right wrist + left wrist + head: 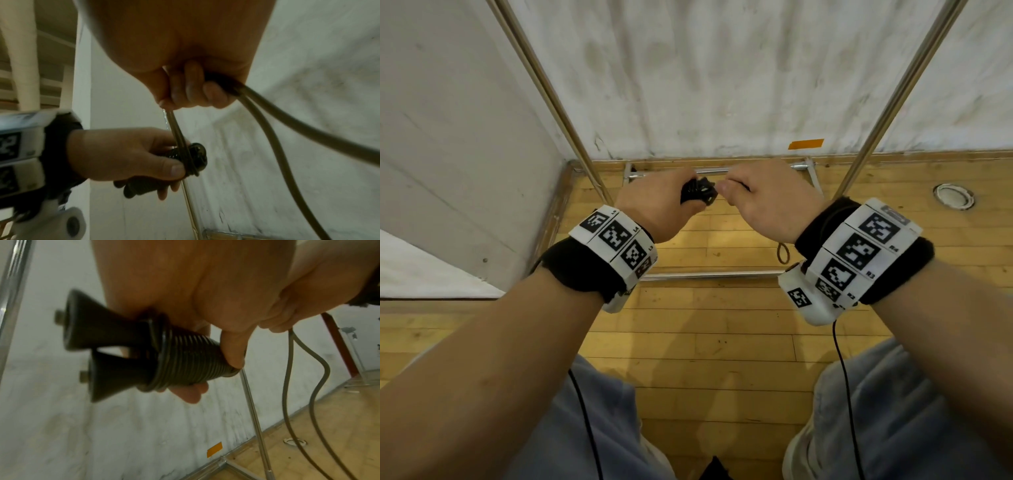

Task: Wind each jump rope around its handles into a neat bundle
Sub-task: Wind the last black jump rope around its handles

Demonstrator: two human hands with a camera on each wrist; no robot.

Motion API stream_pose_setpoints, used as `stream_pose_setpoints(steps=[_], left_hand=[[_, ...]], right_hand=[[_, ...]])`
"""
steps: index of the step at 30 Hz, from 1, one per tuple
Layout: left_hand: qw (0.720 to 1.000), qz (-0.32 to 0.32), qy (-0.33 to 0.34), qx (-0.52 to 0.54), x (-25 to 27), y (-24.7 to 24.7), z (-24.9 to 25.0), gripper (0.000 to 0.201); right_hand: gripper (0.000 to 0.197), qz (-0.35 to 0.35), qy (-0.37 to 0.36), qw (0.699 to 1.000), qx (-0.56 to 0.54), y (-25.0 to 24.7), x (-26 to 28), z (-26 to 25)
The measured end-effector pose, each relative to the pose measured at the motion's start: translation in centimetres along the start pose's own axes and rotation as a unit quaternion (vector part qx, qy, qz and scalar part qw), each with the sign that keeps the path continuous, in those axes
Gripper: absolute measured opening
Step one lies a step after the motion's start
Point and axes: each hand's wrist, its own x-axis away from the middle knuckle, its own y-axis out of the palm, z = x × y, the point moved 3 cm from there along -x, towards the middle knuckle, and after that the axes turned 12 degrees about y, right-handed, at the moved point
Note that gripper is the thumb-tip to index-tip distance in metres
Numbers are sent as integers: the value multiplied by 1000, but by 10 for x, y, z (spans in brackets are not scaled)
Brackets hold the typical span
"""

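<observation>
My left hand [664, 198] grips two black jump-rope handles [115, 345] held side by side, flared ends pointing away. Many tight turns of thin rope [191, 360] cover the handles, and my left thumb [234, 347] presses on the coil. My right hand [767, 198], just right of the handles, pinches the doubled loose rope [273, 129] in curled fingers. Two strands run from it to the coil [185, 155], and the rest hangs down toward the floor [298, 402]. A loop of the rope [783, 253] shows below my right wrist.
I stand on a wooden floor [715, 342] facing a white wall [722, 75] with an orange tape mark [805, 144]. A metal rack frame with slanted poles [551, 92] and floor bars [709, 274] surrounds my hands. A round floor fitting [953, 196] lies to the right.
</observation>
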Motion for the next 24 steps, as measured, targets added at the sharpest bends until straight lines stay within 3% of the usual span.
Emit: stream_pose_setpoints(steps=[4, 7, 12, 14, 19, 24], left_hand=[[998, -34, 56, 17, 1, 5, 15, 20], [994, -41, 87, 44, 4, 7, 26, 24], [986, 47, 134, 90, 12, -3, 32, 36], [983, 81, 131, 96, 15, -5, 33, 45], [975, 139, 120, 126, 18, -11, 36, 41], [948, 185, 49, 252, 19, -12, 38, 31]], right_hand=[[39, 49, 21, 998, -33, -3, -4, 5], [43, 73, 63, 994, -60, -3, -9, 12], [43, 66, 125, 974, -176, -8, -16, 22], [42, 42, 141, 968, -201, -4, -16, 21], [42, -2, 174, 932, -317, 0, -19, 24], [38, -77, 195, 878, -431, 6, -20, 26]])
